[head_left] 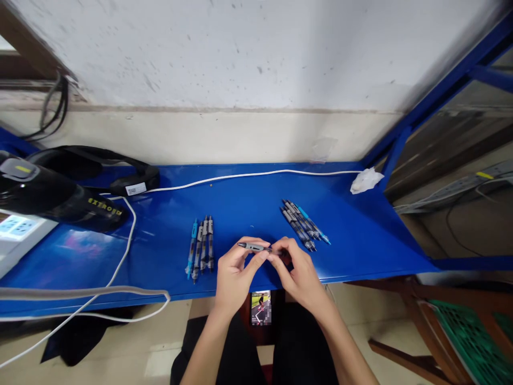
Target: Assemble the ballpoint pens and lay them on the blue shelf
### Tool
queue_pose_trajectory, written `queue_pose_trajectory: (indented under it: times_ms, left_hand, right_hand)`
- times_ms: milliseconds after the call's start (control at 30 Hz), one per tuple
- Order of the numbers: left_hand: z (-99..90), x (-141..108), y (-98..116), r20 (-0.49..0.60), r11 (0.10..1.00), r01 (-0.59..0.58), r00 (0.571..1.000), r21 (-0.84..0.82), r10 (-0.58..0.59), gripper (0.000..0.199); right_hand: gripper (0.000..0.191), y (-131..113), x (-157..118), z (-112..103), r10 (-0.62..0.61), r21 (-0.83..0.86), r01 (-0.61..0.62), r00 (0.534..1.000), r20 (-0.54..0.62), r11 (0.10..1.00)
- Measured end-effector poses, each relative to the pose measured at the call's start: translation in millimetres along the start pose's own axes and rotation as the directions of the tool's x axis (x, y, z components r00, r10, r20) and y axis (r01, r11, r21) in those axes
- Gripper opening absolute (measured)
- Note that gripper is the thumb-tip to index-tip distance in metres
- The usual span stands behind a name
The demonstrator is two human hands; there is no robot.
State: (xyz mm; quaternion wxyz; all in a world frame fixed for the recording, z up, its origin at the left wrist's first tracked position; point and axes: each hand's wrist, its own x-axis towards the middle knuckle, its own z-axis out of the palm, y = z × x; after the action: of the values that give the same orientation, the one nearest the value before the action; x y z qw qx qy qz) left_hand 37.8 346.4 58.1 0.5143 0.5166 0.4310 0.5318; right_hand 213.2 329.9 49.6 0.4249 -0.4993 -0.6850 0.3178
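A grey and dark pen (253, 246) is held level between both hands above the front edge of the blue table (248, 206). My left hand (236, 270) pinches its grey part from the left, thumb below. My right hand (297, 270) has its fingers closed around the darker right end, which is partly hidden. To the left lie several pens (203, 243) side by side, one light blue and the others grey. Beyond my right hand, a second group of pens (298, 224) lies slanted, with a light blue one at its right side.
A black bottle (60, 195), a black headset (134, 179) and a white power strip (24, 235) occupy the left. White cable (224, 177) crosses the back towards crumpled white tissue (365, 181). A lit phone (261, 308) is below the table edge, between the legs.
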Motion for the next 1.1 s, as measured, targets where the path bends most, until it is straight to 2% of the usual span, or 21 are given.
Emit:
queue_pose_trajectory:
  times_ms: [200,467,633,800,933,1000,1100]
  left_hand:
    - [-1.5,-1.4,1.2,0.018,1.0,-0.013,1.0,-0.001,0.013,0.013]
    - [0.3,-1.1,-1.5,0.005,1.0,-0.005,1.0,-0.025,0.005,0.013]
    - [-2.0,-0.4,-0.2,0.028,1.0,-0.013,1.0,-0.013,0.013,0.013]
    - [-5.4,-0.7,-1.4,0.08,1.0,-0.013,0.997,-0.016,0.014,0.017]
    - [-6.3,-0.8,-5.1,0.08,1.0,0.013,0.997,-0.018,-0.012,0.018]
    - [-6.3,-0.8,-7.2,0.06,0.999,0.028,0.998,-0.027,-0.027,0.017]
    - [-6.4,-0.7,-9.2,0.063,0.999,0.025,0.998,-0.028,-0.024,0.016]
  right_hand:
    - [0.021,-6.4,4.1,-6.2,-0.056,0.028,0.054,0.994,0.089,0.998]
    - [0.014,-5.0,3.4,-3.8,-0.05,0.034,0.048,0.997,0.059,0.998]
    - [0.023,-10.5,5.5,-6.5,-0.009,0.063,-0.001,0.988,0.151,0.998]
    - [0.035,-9.6,5.3,-7.4,0.01,0.052,-0.02,0.984,0.18,0.998]
    - [0.014,-5.5,3.5,-5.6,0.07,0.084,-0.079,0.992,0.107,0.993]
    - [0.014,-5.2,4.0,-5.8,0.105,0.104,-0.111,0.993,0.062,0.988]
    - [0.017,-7.6,6.2,-7.4,0.085,0.109,-0.095,0.992,0.093,0.989]
